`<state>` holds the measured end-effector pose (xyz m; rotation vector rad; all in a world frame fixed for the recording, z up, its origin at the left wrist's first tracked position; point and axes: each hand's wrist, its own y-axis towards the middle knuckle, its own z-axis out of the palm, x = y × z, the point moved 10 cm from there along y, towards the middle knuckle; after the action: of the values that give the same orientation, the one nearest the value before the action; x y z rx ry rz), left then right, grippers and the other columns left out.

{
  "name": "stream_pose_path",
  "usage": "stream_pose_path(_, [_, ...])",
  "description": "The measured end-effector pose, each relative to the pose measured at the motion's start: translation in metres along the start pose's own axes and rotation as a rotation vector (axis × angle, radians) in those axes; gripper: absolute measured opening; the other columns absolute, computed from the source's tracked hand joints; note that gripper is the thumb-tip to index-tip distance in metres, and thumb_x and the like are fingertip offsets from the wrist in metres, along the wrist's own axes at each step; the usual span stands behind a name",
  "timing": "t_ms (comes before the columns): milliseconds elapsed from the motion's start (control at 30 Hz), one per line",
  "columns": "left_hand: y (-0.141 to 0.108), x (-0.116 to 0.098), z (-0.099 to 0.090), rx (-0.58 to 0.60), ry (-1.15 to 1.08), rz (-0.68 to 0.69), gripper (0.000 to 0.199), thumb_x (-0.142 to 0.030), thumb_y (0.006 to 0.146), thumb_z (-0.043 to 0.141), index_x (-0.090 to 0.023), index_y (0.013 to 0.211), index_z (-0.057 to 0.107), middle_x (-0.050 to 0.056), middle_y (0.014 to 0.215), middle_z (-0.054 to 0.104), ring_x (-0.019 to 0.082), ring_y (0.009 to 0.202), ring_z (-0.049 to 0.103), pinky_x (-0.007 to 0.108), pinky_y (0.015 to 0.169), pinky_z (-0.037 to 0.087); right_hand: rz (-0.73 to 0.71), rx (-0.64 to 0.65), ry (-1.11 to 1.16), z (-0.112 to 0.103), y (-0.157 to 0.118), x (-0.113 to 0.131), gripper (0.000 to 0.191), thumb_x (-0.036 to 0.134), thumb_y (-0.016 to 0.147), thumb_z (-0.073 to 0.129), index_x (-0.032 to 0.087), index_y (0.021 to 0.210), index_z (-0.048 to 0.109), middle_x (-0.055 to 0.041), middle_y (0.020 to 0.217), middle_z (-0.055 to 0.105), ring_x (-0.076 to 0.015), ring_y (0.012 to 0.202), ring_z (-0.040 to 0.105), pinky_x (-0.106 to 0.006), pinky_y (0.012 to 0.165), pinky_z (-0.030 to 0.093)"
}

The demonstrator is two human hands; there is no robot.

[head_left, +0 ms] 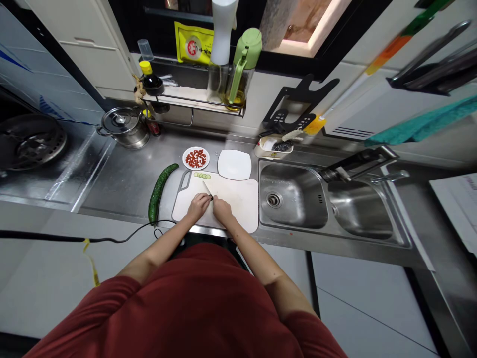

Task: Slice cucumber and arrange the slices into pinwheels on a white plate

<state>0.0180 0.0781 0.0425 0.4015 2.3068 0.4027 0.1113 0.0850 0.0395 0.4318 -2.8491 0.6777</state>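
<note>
**Field note: hands close over a white cutting board, cucumber lying alongside**

Low centre of frame: the left hand (197, 207) and right hand (222, 210) sit side by side, curled and almost touching, over a white plastic cutting board (238, 201). A small steel-bladed knife (207, 189) angles up and left from between them. Its handle end is lost among the fingers, so I cannot tell which hand grips it or whether the other holds anything.

A long dark-green cucumber (158, 194) lies on the stainless-steel tabletop (122, 171), just left of the board and near the left hand. Its skin looks ridged and glossy. It should be stiff and fairly light, but it may roll and slip, so it seems best taken around the middle. A short row of thin pale-green cucumber slices (201, 175) sits at the board's upper edge. These look soft, wet and easily slid aside; a flat blade would lift them better than fingertips.

Just above the board are a round white plate of chopped red pieces (196, 158) and a bare square white plate (234, 164). Further out, a lidded steel pot (123, 128) stands at upper left, and a double stainless-steel sink (292, 196) lies to the right. A black cable (126, 237) trails along the tabletop's near edge.
</note>
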Motion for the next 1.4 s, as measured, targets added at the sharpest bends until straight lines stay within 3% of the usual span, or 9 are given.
stream_pose_path(233, [0.000, -0.001, -0.001, -0.003, 0.000, -0.004, 0.023, -0.023, 0.091, 0.046, -0.021, 0.104, 0.064, 0.007, 0.095, 0.061, 0.017, 0.093, 0.056, 0.034, 0.084, 0.048, 0.011, 0.022, -0.002, 0.004, -0.004, -0.001, 0.032, 0.007, 0.090, 0.032, 0.015, 0.120, 0.039, -0.0105, 0.099, 0.065, -0.0187, 0.090, 0.064, -0.028, 0.074, 0.046])
stream_pose_path(633, [0.000, -0.002, -0.003, -0.029, -0.014, 0.000, 0.023, -0.022, 0.090, 0.047, -0.021, 0.106, 0.064, 0.007, 0.094, 0.061, 0.018, 0.093, 0.055, 0.035, 0.083, 0.048, 0.045, 0.062, -0.018, 0.017, -0.033, -0.018, 0.028, 0.006, 0.088, 0.034, 0.015, 0.114, 0.041, -0.0112, 0.097, 0.065, -0.0210, 0.088, 0.064, -0.029, 0.072, 0.045])
stream_pose_path(1133, [0.000, -0.003, -0.003, -0.001, 0.009, 0.008, 0.022, -0.021, 0.090, 0.047, -0.021, 0.103, 0.064, 0.007, 0.094, 0.060, 0.017, 0.092, 0.055, 0.034, 0.084, 0.048, 0.035, 0.028, 0.043, 0.001, 0.005, 0.001, 0.030, 0.009, 0.091, 0.031, 0.016, 0.118, 0.041, -0.0107, 0.099, 0.065, -0.0195, 0.092, 0.064, -0.028, 0.075, 0.045])
stream_pose_path(1400, [0.000, -0.004, -0.003, -0.019, -0.001, 0.015, 0.023, -0.021, 0.090, 0.046, -0.021, 0.105, 0.064, 0.007, 0.095, 0.061, 0.018, 0.093, 0.056, 0.035, 0.084, 0.048, 0.044, 0.021, 0.008, 0.005, -0.009, -0.004, 0.029, 0.008, 0.091, 0.032, 0.015, 0.118, 0.040, -0.0108, 0.097, 0.066, -0.0196, 0.088, 0.064, -0.028, 0.073, 0.045])
